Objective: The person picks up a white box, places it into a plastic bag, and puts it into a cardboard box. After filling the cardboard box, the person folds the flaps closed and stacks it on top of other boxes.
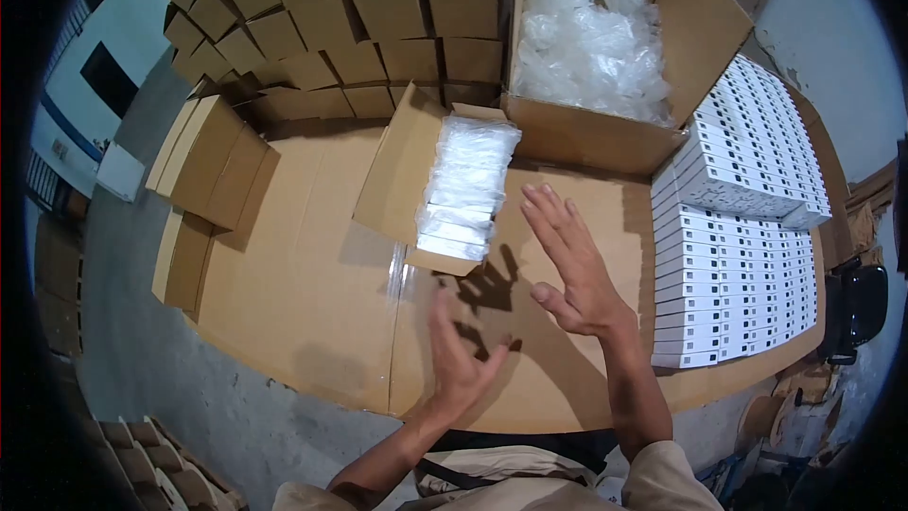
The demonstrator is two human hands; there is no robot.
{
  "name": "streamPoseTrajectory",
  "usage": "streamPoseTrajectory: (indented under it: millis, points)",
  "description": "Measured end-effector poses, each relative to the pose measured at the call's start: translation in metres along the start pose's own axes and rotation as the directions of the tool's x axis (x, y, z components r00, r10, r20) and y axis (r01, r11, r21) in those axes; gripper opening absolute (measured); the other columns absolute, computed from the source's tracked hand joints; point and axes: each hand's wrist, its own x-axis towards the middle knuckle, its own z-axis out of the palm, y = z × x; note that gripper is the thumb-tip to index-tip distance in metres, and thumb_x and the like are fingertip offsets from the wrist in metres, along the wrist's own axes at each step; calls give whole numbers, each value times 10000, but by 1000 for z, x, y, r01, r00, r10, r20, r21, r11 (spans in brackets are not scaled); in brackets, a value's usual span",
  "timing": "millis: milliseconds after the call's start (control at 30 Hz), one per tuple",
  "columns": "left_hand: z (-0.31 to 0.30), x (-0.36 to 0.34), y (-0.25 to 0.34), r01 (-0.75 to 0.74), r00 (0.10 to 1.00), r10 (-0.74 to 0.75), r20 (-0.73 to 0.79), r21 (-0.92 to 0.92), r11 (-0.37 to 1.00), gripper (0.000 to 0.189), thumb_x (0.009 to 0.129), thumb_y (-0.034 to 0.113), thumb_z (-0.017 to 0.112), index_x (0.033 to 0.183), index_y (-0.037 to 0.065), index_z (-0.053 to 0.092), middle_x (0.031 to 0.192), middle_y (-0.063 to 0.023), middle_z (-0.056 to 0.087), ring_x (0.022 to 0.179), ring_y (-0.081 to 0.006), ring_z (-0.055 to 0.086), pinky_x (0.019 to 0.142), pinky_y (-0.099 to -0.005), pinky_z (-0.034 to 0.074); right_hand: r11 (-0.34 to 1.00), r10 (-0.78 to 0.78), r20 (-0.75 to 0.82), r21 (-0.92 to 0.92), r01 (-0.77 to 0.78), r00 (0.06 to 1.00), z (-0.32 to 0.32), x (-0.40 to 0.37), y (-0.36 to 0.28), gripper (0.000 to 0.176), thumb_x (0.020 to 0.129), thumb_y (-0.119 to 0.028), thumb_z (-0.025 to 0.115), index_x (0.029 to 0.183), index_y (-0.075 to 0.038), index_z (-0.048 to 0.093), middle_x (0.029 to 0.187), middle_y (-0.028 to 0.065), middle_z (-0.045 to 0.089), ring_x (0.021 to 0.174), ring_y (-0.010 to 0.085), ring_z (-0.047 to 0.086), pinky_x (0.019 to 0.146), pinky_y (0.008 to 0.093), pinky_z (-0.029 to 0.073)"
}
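An open cardboard box (383,175) stands near the middle of the table, its long flap folded out to the left. Inside it is a row of clear plastic-wrapped packs (465,180). My left hand (457,350) is raised just below the box's near end, fingers apart and holding nothing. To the right of the box, my right hand (577,270) hovers with its fingers stretched and thumb spread, also without anything in it. Neither hand touches the box. Shadows of the hands fall on the cardboard-covered tabletop (293,274).
A large carton (586,137) of clear plastic bags (591,47) stands behind on the right. Stacked white boxes (733,274) line the right side. Piled brown boxes (359,0) fill the back, and more closed cartons (203,161) sit at the left edge.
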Motion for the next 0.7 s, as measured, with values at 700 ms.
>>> streamPoseTrajectory:
  millis: [700]
  points:
    - [47, 112, 4, -196, 768, 25, -640, -199, 960, 1058, 805, 219, 901, 1543, -26, 184, 1494, -243, 273, 1403, -356, 347, 1151, -488, 314, 980, 188, 175, -99, -173, 966, -4, -142, -77, 717, 990, -405, 591, 1590, -100, 342, 1618, 167, 361, 1494, 364, 347, 1228, 596, 220]
